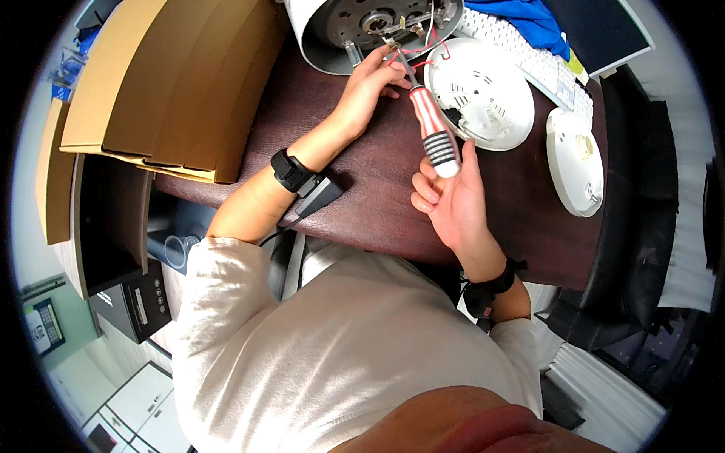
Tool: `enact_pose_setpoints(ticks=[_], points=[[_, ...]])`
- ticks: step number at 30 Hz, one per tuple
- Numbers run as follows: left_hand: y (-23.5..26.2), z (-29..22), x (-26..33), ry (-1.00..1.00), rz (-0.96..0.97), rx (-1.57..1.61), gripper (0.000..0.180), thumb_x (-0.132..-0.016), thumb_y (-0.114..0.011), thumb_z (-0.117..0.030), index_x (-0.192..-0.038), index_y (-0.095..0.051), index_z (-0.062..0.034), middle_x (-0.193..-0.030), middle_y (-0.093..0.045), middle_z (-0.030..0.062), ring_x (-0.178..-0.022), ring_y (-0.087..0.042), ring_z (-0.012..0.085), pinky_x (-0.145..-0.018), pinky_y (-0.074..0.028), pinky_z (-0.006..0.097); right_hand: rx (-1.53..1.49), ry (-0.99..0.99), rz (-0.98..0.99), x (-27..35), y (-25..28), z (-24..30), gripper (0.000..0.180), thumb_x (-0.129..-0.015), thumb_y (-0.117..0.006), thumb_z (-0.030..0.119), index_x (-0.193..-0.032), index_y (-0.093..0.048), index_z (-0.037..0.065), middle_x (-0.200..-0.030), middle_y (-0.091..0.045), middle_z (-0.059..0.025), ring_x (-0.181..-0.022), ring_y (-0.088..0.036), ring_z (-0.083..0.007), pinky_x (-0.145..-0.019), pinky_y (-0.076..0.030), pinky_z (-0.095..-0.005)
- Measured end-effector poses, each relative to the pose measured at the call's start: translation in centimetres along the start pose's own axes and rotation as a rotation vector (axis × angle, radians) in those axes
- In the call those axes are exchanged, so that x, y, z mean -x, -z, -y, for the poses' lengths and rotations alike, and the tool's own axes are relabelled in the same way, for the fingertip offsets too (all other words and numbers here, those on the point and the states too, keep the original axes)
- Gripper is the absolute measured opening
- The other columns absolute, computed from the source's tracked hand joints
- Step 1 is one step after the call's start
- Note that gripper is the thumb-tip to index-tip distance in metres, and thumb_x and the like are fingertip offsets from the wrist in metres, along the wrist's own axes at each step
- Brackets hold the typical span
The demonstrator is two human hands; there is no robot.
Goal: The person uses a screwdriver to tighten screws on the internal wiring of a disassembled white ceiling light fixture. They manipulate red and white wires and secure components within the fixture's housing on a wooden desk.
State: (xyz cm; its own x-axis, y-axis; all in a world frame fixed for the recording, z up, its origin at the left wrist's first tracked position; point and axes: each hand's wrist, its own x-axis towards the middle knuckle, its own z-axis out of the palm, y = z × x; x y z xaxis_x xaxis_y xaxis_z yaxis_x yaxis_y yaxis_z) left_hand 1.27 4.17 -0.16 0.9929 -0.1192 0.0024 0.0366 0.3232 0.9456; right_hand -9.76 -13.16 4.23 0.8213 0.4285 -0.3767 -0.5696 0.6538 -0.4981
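Observation:
My right hand [450,198] grips the end of a screwdriver [432,124] with a red, white and black striped handle; its shaft points up toward the open underside of a white round appliance [317,38]. My left hand [371,81] rests at the appliance's rim, fingers touching the metal parts and red wires [423,51] near the screwdriver tip. Whether the left fingers pinch a part I cannot tell. Both wrists wear black straps.
A white round vented cover [491,106] lies to the right of the screwdriver, a smaller white disc [575,162] further right. Folded cardboard [174,83] sits at the left on the dark brown table [377,196]. A blue cloth [529,19] and white strip lie behind.

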Motion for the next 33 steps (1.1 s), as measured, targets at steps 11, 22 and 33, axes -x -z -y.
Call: enact_pose_setpoints(ticks=[11, 22, 33], points=[[-0.5, -1.1, 0.3, 0.003, 0.037, -0.084, 0.048, -0.084, -0.042, -0.018, -0.128, -0.042, 0.0003, -0.111, -0.061, 0.0108, -0.094, -0.056, 0.0159, -0.085, -0.044, 0.032, -0.116, -0.117, 0.011, -0.1, 0.8, 0.2, 0.052, -0.098, -0.027, 0.048, -0.107, -0.052, 0.004, -0.064, -0.040, 0.0005, -0.049, -0.032, -0.0098, -0.048, -0.029, -0.0263], [-0.8, -1.3, 0.4, 0.007, 0.034, -0.091, 0.052, -0.084, -0.040, -0.018, -0.133, -0.037, 0.0007, -0.113, -0.060, 0.0122, -0.096, -0.056, 0.0183, -0.087, -0.043, 0.035, -0.097, -0.082, -0.003, -0.2, 1.0, -0.3, 0.045, -0.099, -0.029, 0.046, -0.101, -0.051, 0.006, -0.067, -0.049, -0.0017, -0.052, -0.039, -0.0092, -0.048, -0.031, -0.0254], [-0.7, -1.2, 0.5, 0.000, 0.040, -0.075, 0.052, -0.085, -0.040, -0.018, -0.133, -0.035, 0.0018, -0.114, -0.060, 0.0130, -0.097, -0.056, 0.0182, -0.086, -0.043, 0.034, -0.169, -0.093, 0.040, -0.3, 1.8, -0.1, 0.035, -0.094, -0.051, 0.041, -0.097, -0.053, 0.006, -0.079, -0.051, -0.0037, -0.055, -0.044, -0.0117, -0.051, -0.036, -0.0289]])
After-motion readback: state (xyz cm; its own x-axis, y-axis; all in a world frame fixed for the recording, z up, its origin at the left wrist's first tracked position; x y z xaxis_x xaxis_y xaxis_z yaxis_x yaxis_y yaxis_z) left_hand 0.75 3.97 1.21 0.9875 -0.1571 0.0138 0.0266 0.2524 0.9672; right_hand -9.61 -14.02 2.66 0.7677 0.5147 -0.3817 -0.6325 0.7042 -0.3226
